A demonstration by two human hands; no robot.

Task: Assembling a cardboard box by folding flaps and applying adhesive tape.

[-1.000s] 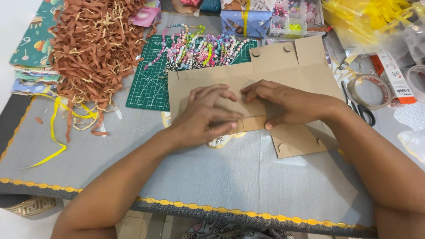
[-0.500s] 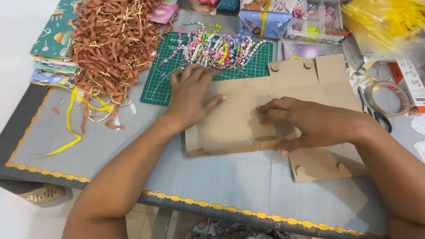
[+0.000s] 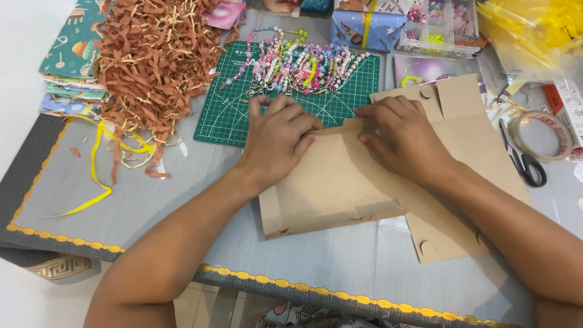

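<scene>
Flat on the grey cloth of the counter (image 3: 152,200) lies a brown cardboard box blank (image 3: 340,182), its folded panel reaching from the lower edge of the green cutting mat (image 3: 225,115) toward the gold-trimmed near edge, with tabbed flaps spreading out to the right. Both hands press on its upper fold: the left hand (image 3: 276,136) lies palm down at the top left corner, fingers together and flat, grasping nothing; the right hand (image 3: 401,136) pushes on the crease, fingers bent and close together, holding nothing either. Bare cloth lies open below the cardboard and to its left. Above, beaded bracelets (image 3: 303,61) crowd the mat, and a clear compartment box (image 3: 434,18) holds small coloured beads. Shredded brown paper (image 3: 158,54) piles at the upper left, a yellow ribbon (image 3: 91,176) trailing from it. Scissors (image 3: 522,158) and a tape roll (image 3: 546,133) sit just right of the flaps.
</scene>
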